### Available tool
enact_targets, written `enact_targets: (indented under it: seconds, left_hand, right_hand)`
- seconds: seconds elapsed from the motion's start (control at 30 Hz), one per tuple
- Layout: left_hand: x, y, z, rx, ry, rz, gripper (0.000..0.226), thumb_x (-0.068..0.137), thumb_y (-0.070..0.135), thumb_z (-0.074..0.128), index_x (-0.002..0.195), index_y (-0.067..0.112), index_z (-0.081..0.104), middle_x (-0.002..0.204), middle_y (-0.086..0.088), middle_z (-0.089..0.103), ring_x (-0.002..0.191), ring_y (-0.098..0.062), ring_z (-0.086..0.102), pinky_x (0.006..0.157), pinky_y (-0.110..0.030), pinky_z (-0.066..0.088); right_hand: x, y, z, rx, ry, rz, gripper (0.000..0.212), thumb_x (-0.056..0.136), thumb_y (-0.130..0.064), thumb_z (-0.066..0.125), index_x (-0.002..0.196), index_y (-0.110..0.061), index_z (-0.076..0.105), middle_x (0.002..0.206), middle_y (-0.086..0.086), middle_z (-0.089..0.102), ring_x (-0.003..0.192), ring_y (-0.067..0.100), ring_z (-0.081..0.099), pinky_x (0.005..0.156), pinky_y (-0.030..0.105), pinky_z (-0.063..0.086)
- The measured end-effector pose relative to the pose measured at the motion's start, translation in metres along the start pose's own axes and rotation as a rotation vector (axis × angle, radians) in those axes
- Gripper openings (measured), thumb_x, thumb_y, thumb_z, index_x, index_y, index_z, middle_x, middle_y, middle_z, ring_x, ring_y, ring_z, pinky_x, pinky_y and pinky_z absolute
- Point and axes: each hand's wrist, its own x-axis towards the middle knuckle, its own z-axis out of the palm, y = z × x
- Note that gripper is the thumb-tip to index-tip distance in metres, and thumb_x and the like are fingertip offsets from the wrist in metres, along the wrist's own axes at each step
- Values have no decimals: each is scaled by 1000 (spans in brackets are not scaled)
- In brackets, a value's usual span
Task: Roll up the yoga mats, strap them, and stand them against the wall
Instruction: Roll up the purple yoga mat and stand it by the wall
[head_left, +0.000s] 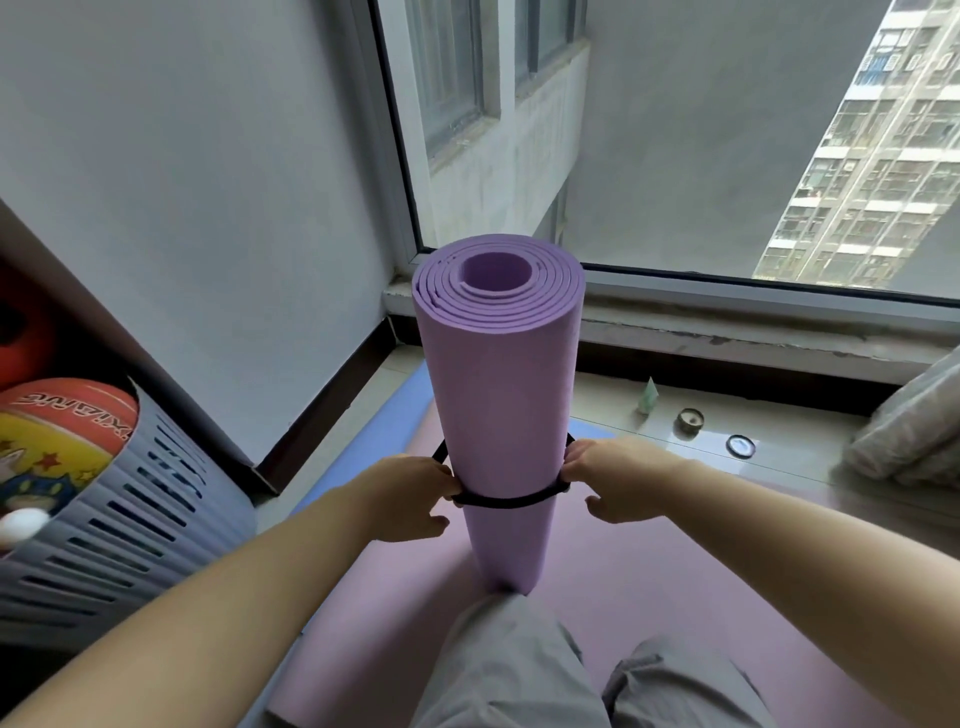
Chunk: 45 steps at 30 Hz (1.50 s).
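A rolled purple yoga mat (501, 395) stands upright on end in front of my knees, its spiral top facing the camera. A black strap (506, 502) circles it below the middle. My left hand (410, 499) pinches the strap at the mat's left side. My right hand (618, 478) pinches the strap at the right side, fingers curled on it. The roll stands on a pink mat (649, 582) that lies flat on the floor. A blue mat (384, 431) lies flat under the pink one, showing at the far left edge.
A grey slatted basket (130, 519) with a colourful ball (57, 441) stands at the left against the white wall (208, 208). Behind the roll is a big window with a low sill (727, 332). Two small round tins (691, 421) and a bundle of cloth (914, 436) lie at the right.
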Motion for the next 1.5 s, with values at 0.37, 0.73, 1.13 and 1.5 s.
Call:
enact_targets:
  seconds: [0.37, 0.73, 1.13, 1.5]
  left_hand:
    - [-6, -8, 13, -220, 395, 107, 9, 86, 23, 70, 93, 28, 74, 96, 22, 69, 92, -11, 61, 91, -33, 46]
    - [-5, -2, -7, -608, -58, -132, 29, 89, 17, 61, 109, 37, 62, 120, 19, 48, 116, -2, 27, 91, -16, 30]
    - [-14, 7, 3, -464, 167, -65, 36, 87, 18, 63, 118, 35, 64, 123, 22, 52, 114, 5, 39, 91, 0, 23]
    - [-19, 21, -28, -390, 406, -134, 23, 90, 19, 59, 107, 33, 66, 109, 22, 63, 101, -4, 58, 92, -23, 44]
  right_hand:
    - [-12, -3, 15, 135, 383, -129, 19, 96, -22, 53, 108, -21, 69, 117, -11, 62, 104, 20, 57, 75, 35, 52]
    - [-13, -1, -7, 355, 149, -42, 41, 74, -8, 55, 109, -24, 68, 118, -7, 58, 113, 13, 47, 95, 37, 44]
    - [-50, -25, -86, 646, 1137, -43, 63, 75, -16, 62, 135, -16, 43, 138, 1, 39, 125, 14, 46, 100, 36, 47]
    - [-60, -65, -146, 364, 762, 194, 68, 65, -40, 82, 122, -23, 49, 153, 5, 18, 140, 27, 23, 112, 38, 30]
